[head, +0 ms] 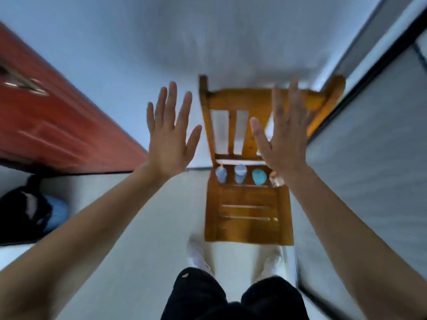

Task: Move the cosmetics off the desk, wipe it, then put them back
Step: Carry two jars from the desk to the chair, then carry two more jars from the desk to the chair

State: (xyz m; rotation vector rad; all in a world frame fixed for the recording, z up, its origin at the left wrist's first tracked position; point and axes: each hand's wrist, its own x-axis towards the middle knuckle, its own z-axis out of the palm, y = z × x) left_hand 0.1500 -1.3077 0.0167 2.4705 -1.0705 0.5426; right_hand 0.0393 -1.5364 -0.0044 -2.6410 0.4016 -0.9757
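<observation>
We hold our left hand (169,139) and right hand (283,137) spread, empty, above the orange wooden slatted chair (248,213), four small cosmetics containers (240,174) at its seat's back

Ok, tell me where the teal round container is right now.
In the head view, the teal round container sits at the back of the wooden chair seat, third from the left in the row, beside the clear item.

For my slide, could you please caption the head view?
Both open hands, left and right, raised before four cosmetics on a wooden chair.

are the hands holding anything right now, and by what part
Nothing is held. The left hand and right hand are raised, open and empty, fingers spread, above the wooden chair.
</observation>
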